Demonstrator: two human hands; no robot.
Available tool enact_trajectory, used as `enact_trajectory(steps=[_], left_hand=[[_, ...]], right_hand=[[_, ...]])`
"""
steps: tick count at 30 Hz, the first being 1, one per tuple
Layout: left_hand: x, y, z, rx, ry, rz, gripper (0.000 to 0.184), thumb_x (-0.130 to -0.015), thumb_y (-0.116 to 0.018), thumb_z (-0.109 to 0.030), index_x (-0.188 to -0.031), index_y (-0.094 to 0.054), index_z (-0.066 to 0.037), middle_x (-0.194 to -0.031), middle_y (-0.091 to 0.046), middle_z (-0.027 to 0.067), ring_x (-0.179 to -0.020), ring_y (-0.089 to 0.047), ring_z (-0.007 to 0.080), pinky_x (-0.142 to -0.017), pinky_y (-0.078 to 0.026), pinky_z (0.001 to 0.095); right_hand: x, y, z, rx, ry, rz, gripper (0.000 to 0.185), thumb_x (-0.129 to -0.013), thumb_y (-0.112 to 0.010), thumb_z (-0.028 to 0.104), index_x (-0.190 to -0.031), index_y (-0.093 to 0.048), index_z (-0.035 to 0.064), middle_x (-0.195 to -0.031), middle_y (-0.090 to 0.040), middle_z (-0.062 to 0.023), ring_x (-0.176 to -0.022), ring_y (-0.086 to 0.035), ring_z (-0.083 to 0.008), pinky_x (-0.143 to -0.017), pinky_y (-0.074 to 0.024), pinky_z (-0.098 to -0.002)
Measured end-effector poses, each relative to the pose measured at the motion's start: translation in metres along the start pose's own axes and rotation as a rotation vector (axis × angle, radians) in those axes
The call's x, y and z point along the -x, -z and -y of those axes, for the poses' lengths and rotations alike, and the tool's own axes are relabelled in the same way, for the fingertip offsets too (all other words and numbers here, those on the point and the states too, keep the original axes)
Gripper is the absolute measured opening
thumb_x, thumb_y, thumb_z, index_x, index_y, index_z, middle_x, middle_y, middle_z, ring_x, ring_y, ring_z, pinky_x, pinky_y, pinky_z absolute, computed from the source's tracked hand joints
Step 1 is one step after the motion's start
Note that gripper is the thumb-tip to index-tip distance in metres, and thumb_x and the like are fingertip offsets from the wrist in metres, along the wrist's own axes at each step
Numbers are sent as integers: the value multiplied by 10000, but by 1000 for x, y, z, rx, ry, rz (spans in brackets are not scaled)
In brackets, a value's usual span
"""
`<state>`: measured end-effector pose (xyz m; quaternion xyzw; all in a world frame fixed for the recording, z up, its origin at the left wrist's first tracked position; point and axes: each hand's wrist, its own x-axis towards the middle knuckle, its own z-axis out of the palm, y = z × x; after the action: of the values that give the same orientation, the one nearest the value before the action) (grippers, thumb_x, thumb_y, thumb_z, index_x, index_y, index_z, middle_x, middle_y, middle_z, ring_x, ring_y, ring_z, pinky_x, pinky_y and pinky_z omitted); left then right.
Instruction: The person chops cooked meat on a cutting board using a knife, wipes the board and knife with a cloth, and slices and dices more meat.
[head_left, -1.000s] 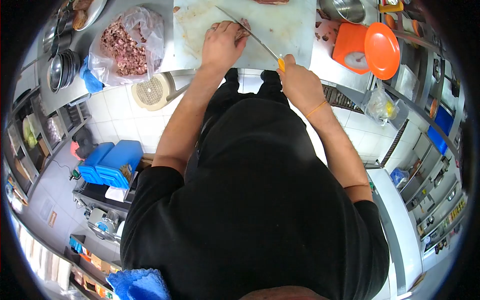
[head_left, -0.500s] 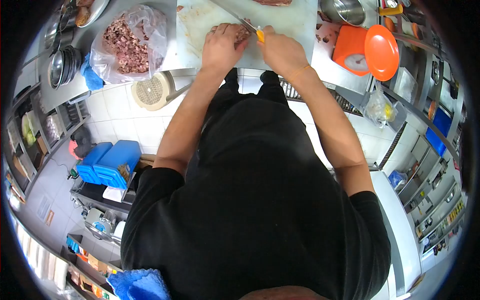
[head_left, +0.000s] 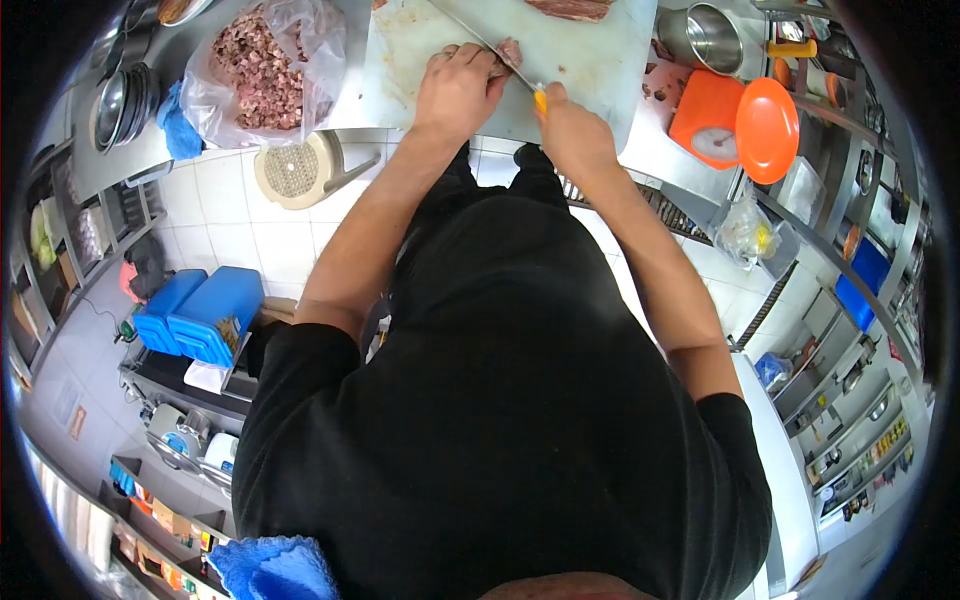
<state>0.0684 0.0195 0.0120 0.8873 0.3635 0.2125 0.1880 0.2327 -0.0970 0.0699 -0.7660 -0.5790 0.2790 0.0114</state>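
On the white cutting board (head_left: 600,95), my left hand (head_left: 458,90) is curled over a small piece of meat (head_left: 509,54), pressing it against the board. The yellow handle of a long knife (head_left: 483,39) is gripped in my right hand (head_left: 578,132). Its blade slants up and to the left, across the meat just beyond my left fingers. A larger slab of meat (head_left: 570,8) lies at the board's far edge. To the left of the board, an open plastic bag (head_left: 322,70) holds many diced meat pieces (head_left: 258,75).
An orange scale (head_left: 703,105) with an orange dish (head_left: 767,130) stands right of the board, near a steel pot (head_left: 712,42). Stacked metal bowls (head_left: 125,108) and a blue cloth (head_left: 180,125) are at the left. A beige stool (head_left: 297,172) stands below the counter.
My right hand has pulled back toward me and right since half a second ago, drawing the knife along. My left hand still holds the meat. The whole view has shifted slightly.
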Motion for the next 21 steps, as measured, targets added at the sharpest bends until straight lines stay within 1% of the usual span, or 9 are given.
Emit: enact_trajectory(steps=[2, 5, 9, 12, 14, 16, 18, 21], left_hand=[[0, 0, 2, -16, -1, 22, 289, -836, -820, -203, -1075, -752, -57, -1103, -741, 122, -1027, -699, 352, -938, -551, 469], [3, -2, 4, -12, -8, 27, 320, -837, -824, -212, -1110, -754, -60, -1127, -743, 127, -1044, -698, 351, -944, -548, 469], [8, 6, -2, 6, 44, -22, 357, -850, -824, -235, -1160, -756, -70, -1143, -746, 127, -1061, -695, 353, -957, -544, 469], [8, 13, 0, 8, 97, 5, 347, -858, -824, -245, -1153, -754, -76, -1120, -751, 119, -1070, -697, 350, -969, -542, 468], [5, 15, 2, 38, 87, 34, 323, -853, -822, -231, -1127, -755, -72, -1099, -753, 114, -1063, -698, 351, -970, -541, 467], [2, 15, 6, 50, 69, 55, 296, -849, -819, -215, -1099, -756, -68, -1079, -754, 111, -1046, -699, 351, -963, -541, 467], [1, 13, 9, 46, 40, 73, 266, -846, -813, -195, -1069, -757, -64, -1060, -753, 109, -1021, -700, 348, -948, -544, 468], [0, 12, 8, 61, 4, 38, 239, -842, -804, -170, -1050, -760, -61, -1049, -750, 109, -993, -700, 345, -927, -549, 466]], right_hand=[[-19, -1, 6, -26, 51, -28, 274, -1068, -543, 240, -1136, -555, -25, -890, -758, -258, -846, -754, -448, -758, -594, -558], [-40, 2, 11, -51, 67, -17, 293, -1061, -554, 246, -1142, -569, -34, -919, -760, -271, -858, -755, -446, -777, -595, -556], [-33, 24, 15, -10, 100, -25, 337, -1062, -589, 277, -1185, -550, -34, -874, -744, -275, -856, -743, -465, -781, -576, -571], [-3, 44, 19, 18, 55, 16, 345, -1061, -592, 281, -1189, -551, -36, -871, -742, -274, -846, -741, -464, -770, -576, -573], [15, 45, 17, 9, 34, 47, 354, -1061, -596, 291, -1188, -542, -35, -862, -741, -269, -835, -739, -466, -763, -575, -576], [30, 43, 19, 24, -5, 72, 313, -1061, -582, 272, -1149, -552, -27, -861, -751, -248, -819, -749, -455, -749, -592, -551], [33, 33, 17, 31, -33, 80, 293, -1063, -570, 265, -1130, -553, -20, -860, -756, -236, -806, -753, -452, -738, -600, -537], [22, 6, 8, 16, -41, 44, 293, -1068, -561, 269, -1131, -545, -17, -862, -756, -235, -803, -749, -456, -735, -597, -539]])
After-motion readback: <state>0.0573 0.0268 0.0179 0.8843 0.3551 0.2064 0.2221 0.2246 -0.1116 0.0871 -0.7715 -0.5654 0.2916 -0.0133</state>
